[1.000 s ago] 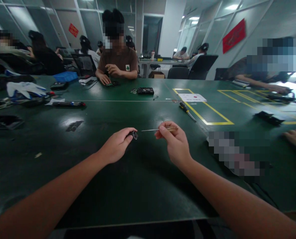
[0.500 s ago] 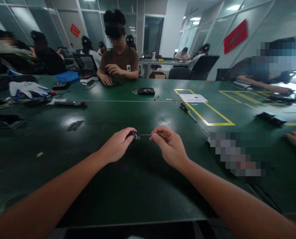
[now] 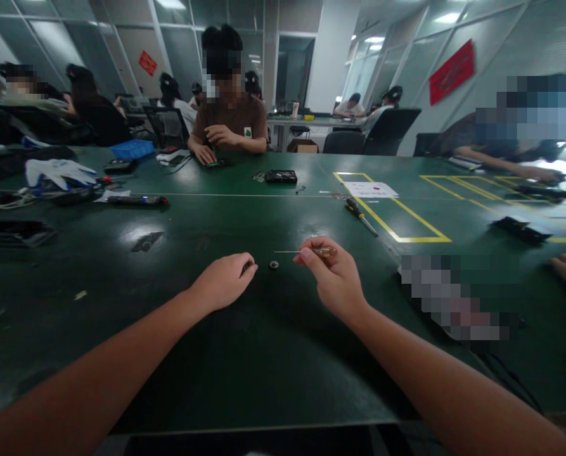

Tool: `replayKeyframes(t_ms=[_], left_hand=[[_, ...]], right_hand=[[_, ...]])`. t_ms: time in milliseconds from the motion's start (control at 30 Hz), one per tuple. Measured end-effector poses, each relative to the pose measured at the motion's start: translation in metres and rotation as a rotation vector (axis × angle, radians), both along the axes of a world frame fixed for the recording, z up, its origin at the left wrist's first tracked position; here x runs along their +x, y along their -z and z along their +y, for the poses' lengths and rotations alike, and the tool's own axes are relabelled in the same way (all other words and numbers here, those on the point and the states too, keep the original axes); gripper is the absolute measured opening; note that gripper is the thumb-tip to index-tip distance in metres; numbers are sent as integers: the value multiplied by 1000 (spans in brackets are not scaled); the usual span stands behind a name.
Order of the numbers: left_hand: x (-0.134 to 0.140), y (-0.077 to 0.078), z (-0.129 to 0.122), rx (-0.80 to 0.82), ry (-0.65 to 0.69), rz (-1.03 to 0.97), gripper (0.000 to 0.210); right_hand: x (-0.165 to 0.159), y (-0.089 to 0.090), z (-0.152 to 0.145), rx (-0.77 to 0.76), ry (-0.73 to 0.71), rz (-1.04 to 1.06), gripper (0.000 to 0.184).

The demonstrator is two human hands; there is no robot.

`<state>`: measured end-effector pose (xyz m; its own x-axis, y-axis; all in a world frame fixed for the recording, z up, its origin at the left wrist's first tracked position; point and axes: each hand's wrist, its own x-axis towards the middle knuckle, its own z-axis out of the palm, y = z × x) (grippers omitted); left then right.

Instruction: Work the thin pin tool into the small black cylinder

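My right hand point(image 3: 333, 278) is closed around a small screwdriver point(image 3: 324, 252) with a clear amber handle. Its thin shaft points left, the tip free in the air. Below and beside that tip, a small round dark part with a metallic rim point(image 3: 274, 265) lies apart from both hands. Curled at the left, my left hand point(image 3: 225, 280) has its thumb and fingers around a small dark object point(image 3: 247, 267). Most of that object is hidden, so its kind does not show.
A larger black-and-yellow screwdriver point(image 3: 361, 216) lies ahead near yellow tape point(image 3: 420, 240) and a paper sheet point(image 3: 369, 189). A black device point(image 3: 281, 177) sits farther back. White gloves point(image 3: 59, 173) and a pen-like tool point(image 3: 137, 201) are at left. Co-workers sit opposite and at right.
The round part, earlier at the end of the dark object in my left hand, is now separate from it. My right hand and the screwdriver have moved slightly right, away from the left hand.
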<state>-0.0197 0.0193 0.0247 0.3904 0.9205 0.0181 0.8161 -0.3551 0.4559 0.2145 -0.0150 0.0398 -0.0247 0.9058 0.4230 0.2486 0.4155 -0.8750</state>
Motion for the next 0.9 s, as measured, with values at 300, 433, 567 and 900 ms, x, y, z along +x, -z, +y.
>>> replayKeyframes(t_ms=[300,433,567,900], left_hand=[[35,7,-4,310,115,275,36],[46,6,5,309,98,338,41],[49,7,17,262,134,281,32],[-28,-6,42,153,-196,-101,36]], right_hand=[[1,-2,-3,35,-18,6,13],[3,-2,-3,40,-16,-18,12],[4,0,-1,42,-26,-23,13],[4,-4,-3,25,-40,-34,13]])
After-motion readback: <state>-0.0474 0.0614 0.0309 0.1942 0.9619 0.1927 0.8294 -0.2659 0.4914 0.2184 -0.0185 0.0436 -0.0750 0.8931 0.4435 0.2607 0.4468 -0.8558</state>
